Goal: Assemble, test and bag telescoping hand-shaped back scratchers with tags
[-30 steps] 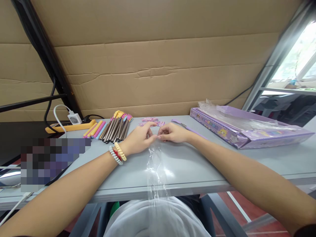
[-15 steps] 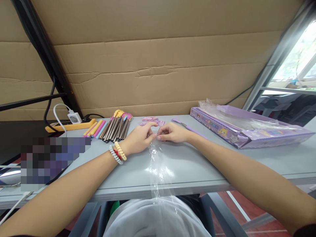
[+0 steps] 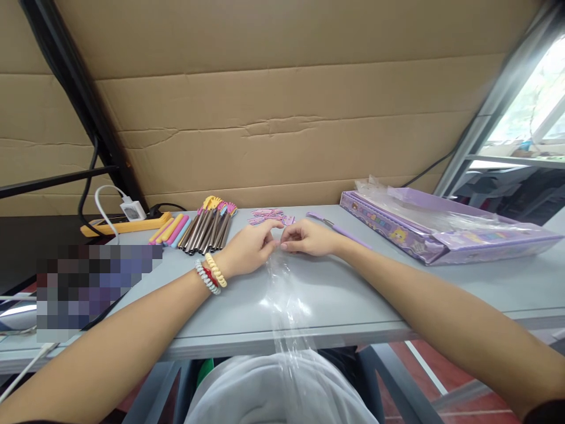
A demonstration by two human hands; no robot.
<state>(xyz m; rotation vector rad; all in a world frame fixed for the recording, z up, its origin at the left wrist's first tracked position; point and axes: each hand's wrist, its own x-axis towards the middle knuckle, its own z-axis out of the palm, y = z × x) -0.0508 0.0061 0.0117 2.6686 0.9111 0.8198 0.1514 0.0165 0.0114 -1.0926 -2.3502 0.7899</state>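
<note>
A long clear plastic sleeve runs from my fingertips over the table edge and down toward my lap. My left hand, with coil bands at the wrist, pinches one side of its top end. Facing it, my right hand pinches the other side, fingertips almost touching the left ones. Just beyond my hands lies a pile of small pink printed cards. Left of them is a bundle of metal rods with colourful hand-shaped tops. A thin purple stick lies behind my right wrist.
Pink, yellow and blue tubes lie beside the rods. A yellow power strip with a white charger stands at the back left. On the right, a purple printed box holds clear plastic. A cardboard wall closes off the back.
The hanging part of the plastic sleeve has shifted slightly to the right and its folds look different. Both hands stay almost in place, still pinching.
</note>
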